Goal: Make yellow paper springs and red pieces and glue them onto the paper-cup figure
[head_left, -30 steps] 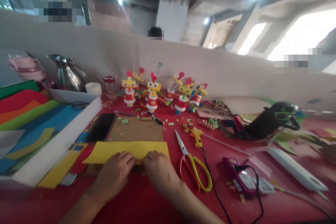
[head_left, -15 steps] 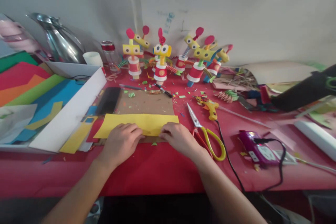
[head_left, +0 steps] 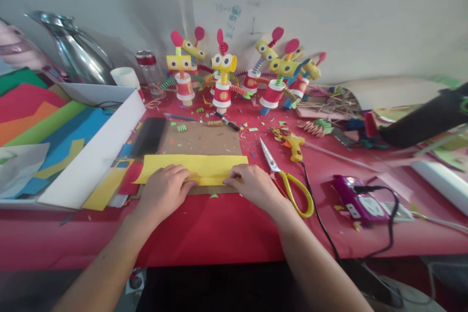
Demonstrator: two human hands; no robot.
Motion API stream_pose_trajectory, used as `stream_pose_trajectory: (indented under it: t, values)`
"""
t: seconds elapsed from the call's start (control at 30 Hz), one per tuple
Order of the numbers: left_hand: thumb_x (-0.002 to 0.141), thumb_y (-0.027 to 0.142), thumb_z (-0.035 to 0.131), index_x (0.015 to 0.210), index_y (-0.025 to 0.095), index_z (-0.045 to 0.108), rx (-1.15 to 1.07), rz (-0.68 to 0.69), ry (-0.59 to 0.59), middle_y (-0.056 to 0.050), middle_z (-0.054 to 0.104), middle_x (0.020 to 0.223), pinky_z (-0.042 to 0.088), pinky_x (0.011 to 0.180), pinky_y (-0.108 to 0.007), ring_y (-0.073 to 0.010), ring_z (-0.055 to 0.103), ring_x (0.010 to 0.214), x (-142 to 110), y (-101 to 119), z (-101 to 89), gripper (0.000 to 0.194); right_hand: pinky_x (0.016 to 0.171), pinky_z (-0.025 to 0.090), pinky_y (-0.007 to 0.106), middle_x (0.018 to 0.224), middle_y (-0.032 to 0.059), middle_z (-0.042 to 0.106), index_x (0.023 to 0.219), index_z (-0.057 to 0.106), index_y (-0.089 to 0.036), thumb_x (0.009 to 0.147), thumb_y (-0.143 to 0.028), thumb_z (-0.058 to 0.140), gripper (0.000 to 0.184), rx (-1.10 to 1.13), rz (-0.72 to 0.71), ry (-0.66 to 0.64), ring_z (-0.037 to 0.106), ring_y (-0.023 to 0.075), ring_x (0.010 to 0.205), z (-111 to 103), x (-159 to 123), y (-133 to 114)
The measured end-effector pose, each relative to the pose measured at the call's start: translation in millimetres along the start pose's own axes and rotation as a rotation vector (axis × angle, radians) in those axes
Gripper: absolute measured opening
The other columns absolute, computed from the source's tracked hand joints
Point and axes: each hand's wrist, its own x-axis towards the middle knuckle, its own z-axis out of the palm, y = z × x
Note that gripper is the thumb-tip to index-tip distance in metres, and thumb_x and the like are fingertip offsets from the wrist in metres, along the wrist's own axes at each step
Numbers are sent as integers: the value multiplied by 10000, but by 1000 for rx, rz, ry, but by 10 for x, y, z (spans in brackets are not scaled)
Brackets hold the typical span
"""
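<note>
A strip of yellow paper (head_left: 204, 163) lies across a brown cardboard sheet (head_left: 201, 141). Its near edge is turned up into a narrow fold. My left hand (head_left: 166, 187) pinches this edge left of the middle, thumb toward the centre. On the right part of the same edge, my right hand (head_left: 250, 183) grips with thumb and bent fingers. Just right of that hand lie scissors with yellow and red handles (head_left: 294, 192), blades pointing away. A yellow glue gun (head_left: 292, 146) rests behind them.
At the left stands a white box (head_left: 95, 156) of coloured paper, with a black phone (head_left: 149, 136) beside it. Several paper-cup robot figures (head_left: 223, 95) line the wall. A purple device (head_left: 360, 200) with a black cable sits at the right. Paper scraps litter the red table (head_left: 219, 234).
The paper's near edge now shows a narrow fold along the middle between my hands. Both hands stay on the strip; the whole view has shifted slightly.
</note>
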Motion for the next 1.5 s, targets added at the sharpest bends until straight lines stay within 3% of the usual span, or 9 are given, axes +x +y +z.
stream_pose_trajectory:
  t: [0.2,0.6,0.9,1.03,1.2,1.33,1.4,1.5]
  values:
    - [915,378,499,772,188,628,-2,-48,-5,-50,663,799,413,695,-323,-210,600,804,-79,-118,-25,270,570,314,229,791,-12,688,789,667,-222,841,-379,662,166,2,33,-2,613,139,733,-4,-3,9]
    - [898,445,478,744,192,619,-117,-196,-10,-45,676,787,417,682,-311,-203,600,758,-319,-584,-152,328,557,288,231,776,-18,684,779,667,-230,830,-377,661,155,-6,38,3,606,135,707,21,10,22]
    - [892,385,541,871,218,664,-29,-203,13,-37,695,932,425,730,-340,-216,613,810,-471,-519,-205,209,595,333,227,803,-20,686,782,686,-231,836,-315,655,104,55,-66,-6,614,135,757,1,-4,37]
    - [896,344,544,910,224,673,26,-127,31,-42,682,957,417,807,-381,-227,614,862,-418,-325,-150,177,644,375,231,824,-4,682,809,705,-230,864,-313,619,131,58,-121,-6,609,134,754,21,-10,31]
    - [920,284,486,791,192,629,26,-92,20,-52,655,834,412,726,-352,-220,597,832,-224,-91,-93,213,613,354,232,809,-10,691,795,693,-230,900,-311,561,187,51,-105,7,604,131,727,29,4,29]
    - [917,299,485,791,194,630,-17,-147,-13,-51,659,848,431,710,-339,-217,603,819,-207,-172,-97,219,599,351,230,793,-11,685,775,688,-225,840,-317,630,127,52,-66,-22,602,137,712,-21,0,55]
    - [909,286,494,810,201,640,-48,-131,-1,-49,677,895,445,756,-347,-220,613,854,-277,-259,-98,196,648,382,233,833,-4,686,803,692,-223,791,-240,662,36,39,-116,-21,613,149,773,-64,-40,64]
    - [909,291,496,849,218,660,-104,-75,92,-42,711,1009,436,885,-352,-222,628,970,-447,-357,-99,189,780,406,253,928,21,696,843,693,-214,783,-100,586,168,35,-217,43,618,170,912,-131,-158,69]
